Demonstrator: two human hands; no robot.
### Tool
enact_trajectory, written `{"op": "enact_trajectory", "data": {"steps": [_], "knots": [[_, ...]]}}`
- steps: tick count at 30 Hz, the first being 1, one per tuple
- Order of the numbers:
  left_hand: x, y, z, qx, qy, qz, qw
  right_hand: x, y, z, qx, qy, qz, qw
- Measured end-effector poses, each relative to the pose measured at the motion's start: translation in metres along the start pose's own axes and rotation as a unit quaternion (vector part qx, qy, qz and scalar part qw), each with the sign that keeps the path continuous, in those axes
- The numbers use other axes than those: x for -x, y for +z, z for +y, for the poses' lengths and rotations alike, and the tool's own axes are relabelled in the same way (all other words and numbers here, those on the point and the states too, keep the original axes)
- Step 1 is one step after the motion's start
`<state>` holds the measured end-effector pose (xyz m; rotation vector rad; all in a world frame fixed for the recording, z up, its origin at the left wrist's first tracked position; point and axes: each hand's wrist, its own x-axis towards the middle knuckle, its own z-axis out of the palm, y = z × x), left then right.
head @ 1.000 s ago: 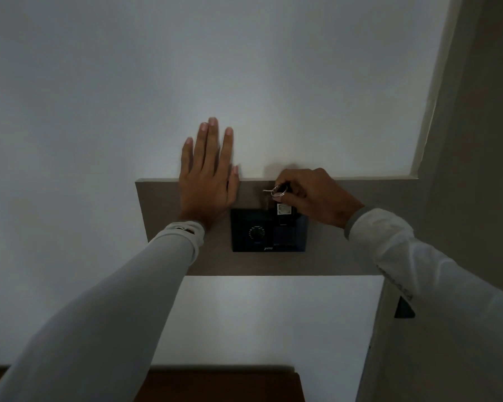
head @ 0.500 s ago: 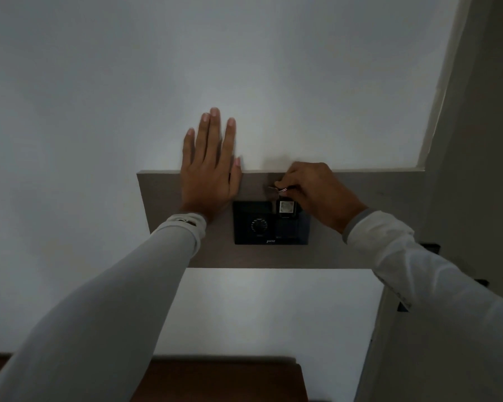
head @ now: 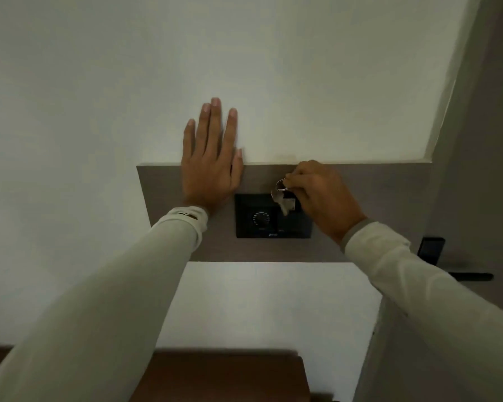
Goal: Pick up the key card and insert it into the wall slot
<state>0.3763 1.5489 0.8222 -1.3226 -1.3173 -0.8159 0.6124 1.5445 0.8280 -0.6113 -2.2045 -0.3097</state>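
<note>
A black wall panel with a round dial sits on a grey-brown wall board. At the panel's upper right, a small key card with a pale label stands in the slot area, partly hidden by my fingers. My right hand pinches its top, where a metal ring and a key hang down over the panel. My left hand lies flat on the wall, fingers spread, just left of the panel, holding nothing.
A dark door handle and lock plate show at the right, behind my right sleeve. A brown wooden furniture top lies below. The wall meets a grey door frame at the right.
My right hand has stayed at the panel's top right with the card; the ring and key now hang down more plainly over the panel. The left hand has stayed flat on the wall.
</note>
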Motion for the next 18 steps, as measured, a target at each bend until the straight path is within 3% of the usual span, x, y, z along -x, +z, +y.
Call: {"op": "enact_trajectory", "data": {"steps": [9, 13, 18], "knots": [[-0.001, 0.001, -0.003, 0.005, 0.000, -0.030, 1.000, 0.008, -0.002, -0.001, 0.000, 0.011, -0.006, 1.000], [0.002, -0.002, -0.002, 0.005, -0.005, -0.070, 0.998, 0.017, 0.001, -0.004, 0.041, 0.016, -0.059, 0.997], [0.004, -0.055, -0.004, 0.001, -0.018, -0.114, 0.993, 0.032, -0.008, -0.019, 0.082, -0.004, -0.068, 0.994]]}}
